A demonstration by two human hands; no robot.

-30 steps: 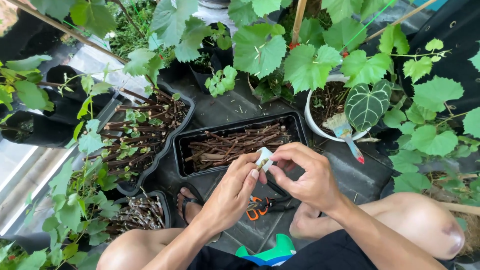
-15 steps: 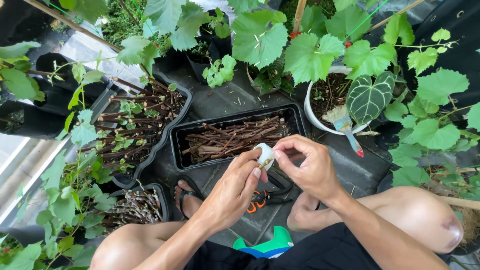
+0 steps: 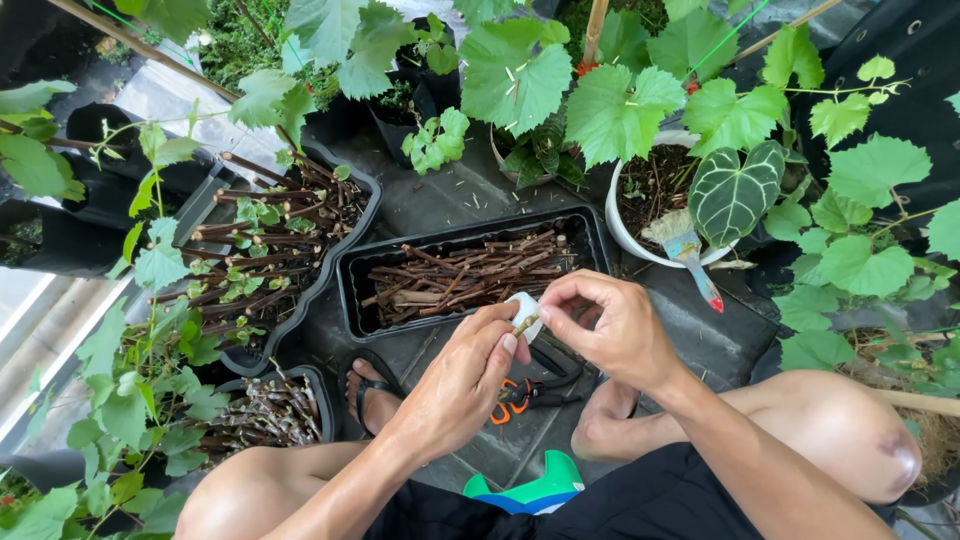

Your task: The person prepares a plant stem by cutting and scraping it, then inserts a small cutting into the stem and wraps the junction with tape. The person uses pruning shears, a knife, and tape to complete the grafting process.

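dark floor (image 3: 440,200), black tray (image 3: 350,275), orange-handled pruners (image 3: 520,392)

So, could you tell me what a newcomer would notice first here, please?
Both hands meet at centre: the left hand and right hand pinch a small cutting wrapped in white tape. Just behind them sits a black tray of brown sticks, with broad green leaves above.

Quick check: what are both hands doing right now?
Left hand: pinched shut on the small cutting.
Right hand: shut on the white tape around it.
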